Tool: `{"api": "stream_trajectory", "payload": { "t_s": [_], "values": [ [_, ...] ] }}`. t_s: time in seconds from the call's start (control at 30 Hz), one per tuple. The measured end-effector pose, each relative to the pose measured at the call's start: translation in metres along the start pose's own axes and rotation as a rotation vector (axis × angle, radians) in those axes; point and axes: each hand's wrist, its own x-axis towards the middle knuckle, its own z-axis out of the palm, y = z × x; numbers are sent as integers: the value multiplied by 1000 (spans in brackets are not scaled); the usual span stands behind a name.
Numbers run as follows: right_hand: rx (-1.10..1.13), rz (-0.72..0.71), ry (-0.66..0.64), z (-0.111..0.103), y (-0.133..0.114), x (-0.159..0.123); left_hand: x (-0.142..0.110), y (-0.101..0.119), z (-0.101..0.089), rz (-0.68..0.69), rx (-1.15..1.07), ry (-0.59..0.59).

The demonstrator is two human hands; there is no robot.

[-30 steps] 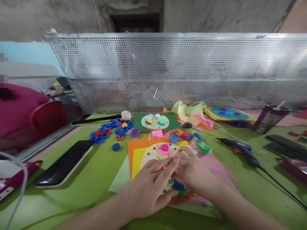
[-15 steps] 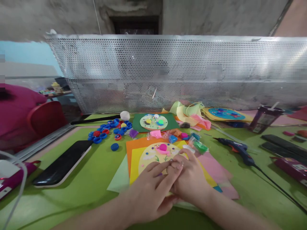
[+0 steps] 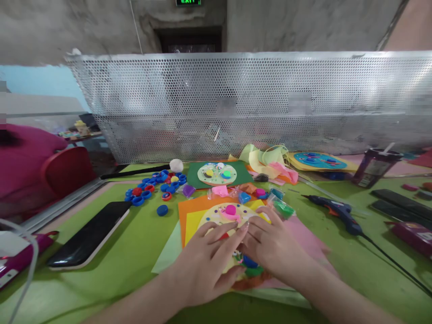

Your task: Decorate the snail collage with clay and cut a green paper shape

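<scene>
My left hand point(image 3: 206, 257) hovers over a cream disc point(image 3: 212, 213) decorated with coloured clay, its fingers stretched out and the thumb held apart. The left index fingertip meets the fingertips of my right hand point(image 3: 274, 244). My right fingers are bent and pressed together; whatever they hold, if anything, is hidden. On the disc, a pink clay figure with a bottle cap point(image 3: 231, 210) shows above the hands. Blue and green clay point(image 3: 251, 262) shows below them. A yellow sheet point(image 3: 191, 225) and an orange sheet point(image 3: 182, 210) lie under the disc.
Bottle caps point(image 3: 146, 194) and a phone point(image 3: 89, 234) lie to the left. Clay bags point(image 3: 282, 208) lie behind the disc. A glue gun point(image 3: 337, 211) with its cord and a cup point(image 3: 375, 167) are right. A second decorated disc point(image 3: 216, 179) stands behind. A person in pink point(image 3: 29, 157) is far left.
My hands have drawn slightly apart, and the right one has shifted a little right. More of the disc's lower clay now shows between them. The view has tilted up slightly.
</scene>
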Motion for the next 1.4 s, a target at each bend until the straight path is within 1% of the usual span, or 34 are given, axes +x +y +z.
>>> {"api": "stream_trajectory", "payload": {
  "t_s": [0.17, 0.27, 0.4, 0.63, 0.77, 0.93, 1.07, 1.17, 1.27, 1.4],
  "values": [
    [-32, -12, -45, -6, 4, 2, 0, 0, 0, -2, 16, -8],
    [-30, 18, -3, -4, 3, 4, -1, 2, 2, -28, -8, -28],
    [30, 40, 42, 2, -1, 5, -1, 5, 6, -40, -37, -31],
    [67, 78, 75, 2, -6, 7, 0, 7, 6, -16, -43, -17],
    [56, 98, 65, 6, -13, 9, 4, 12, 4, -20, -69, -18],
    [59, 139, 145, 10, -19, 10, 5, 14, 3, -3, -96, 3],
    [44, 109, 95, 2, -13, 8, 2, 8, 2, -10, -44, 7],
    [20, 118, 33, -3, -5, 5, 1, 3, 0, -65, -19, 39],
    [3, 97, -11, -2, -1, 4, 0, 1, 0, -99, -47, 42],
    [14, 82, 0, 2, -4, 5, -1, 4, 4, -108, -98, -5]
  ]
}}
